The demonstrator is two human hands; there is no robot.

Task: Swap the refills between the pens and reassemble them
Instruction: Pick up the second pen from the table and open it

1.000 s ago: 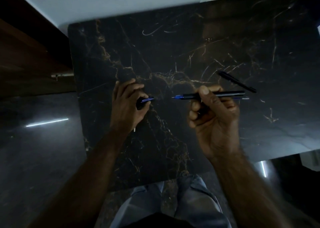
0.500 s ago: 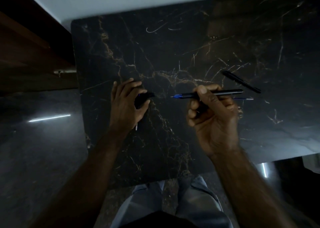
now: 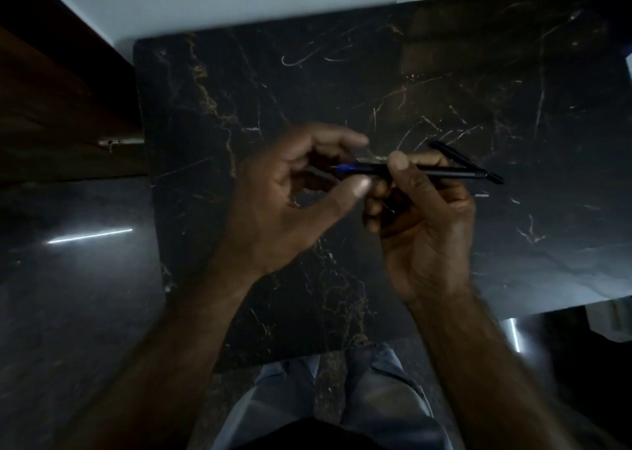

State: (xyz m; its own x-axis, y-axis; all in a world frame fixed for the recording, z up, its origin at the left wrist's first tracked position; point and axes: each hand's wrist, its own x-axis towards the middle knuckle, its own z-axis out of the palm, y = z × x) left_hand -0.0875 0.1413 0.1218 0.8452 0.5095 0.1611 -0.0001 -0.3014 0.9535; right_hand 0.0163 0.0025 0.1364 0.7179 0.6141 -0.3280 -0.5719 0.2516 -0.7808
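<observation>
Head: pen [image 3: 424, 172] lengthwise left-right, blue tip leftward.

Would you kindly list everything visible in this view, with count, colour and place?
Pen barrel with blue tip: one, black, held level in the right hand, tip pointing left.
Second pen part: one, black, lying on the table beyond the right hand.
Table: one, black marble with gold veins, filling the centre.
Wooden furniture: one, dark brown, upper left.
Floor: dark, glossy, left.
Trousers: grey-blue, bottom centre.
Left hand: open, fingers curled near the blue tip.
Right hand: gripping the barrel.
</observation>
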